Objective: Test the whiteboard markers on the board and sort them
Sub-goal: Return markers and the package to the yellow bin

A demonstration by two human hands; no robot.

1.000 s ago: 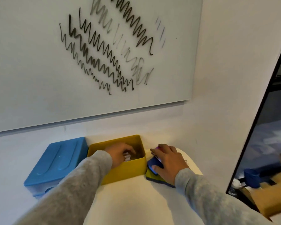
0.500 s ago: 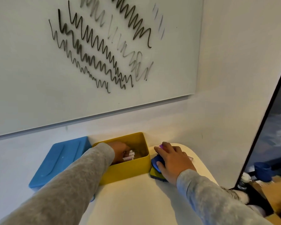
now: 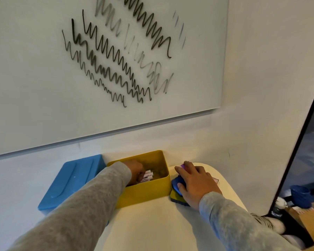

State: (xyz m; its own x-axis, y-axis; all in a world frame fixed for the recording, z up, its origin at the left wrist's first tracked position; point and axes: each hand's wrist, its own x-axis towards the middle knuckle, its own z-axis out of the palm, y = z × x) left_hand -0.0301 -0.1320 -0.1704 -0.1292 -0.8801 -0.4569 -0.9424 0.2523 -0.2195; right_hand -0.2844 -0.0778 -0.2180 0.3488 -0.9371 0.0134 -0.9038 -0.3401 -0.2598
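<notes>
The whiteboard (image 3: 43, 87) on the wall carries several black and grey zigzag test lines (image 3: 116, 60). Below it an open yellow box (image 3: 152, 189) stands on the white table (image 3: 152, 229). My left hand (image 3: 137, 170) reaches down into the box, and its fingers curl round white markers (image 3: 147, 175) that stick out to the right. Just right of the box my right hand (image 3: 196, 182) lies over a blue eraser (image 3: 176, 183), thumb on its side and fingers curled over its top. The eraser sits on a yellow and blue pad. Something purple shows at my fingertips.
A blue-lidded box (image 3: 71, 182) stands left of the yellow one, against the wall. The table's rounded edge runs along the right. Beyond it a dark-framed panel (image 3: 297, 151) leans, with a blue cup (image 3: 300, 195) and cardboard boxes (image 3: 310, 220) on the floor.
My left hand has gone deeper into the yellow box onto the markers. My right hand stays on the eraser. The view has shifted a little to the right.
</notes>
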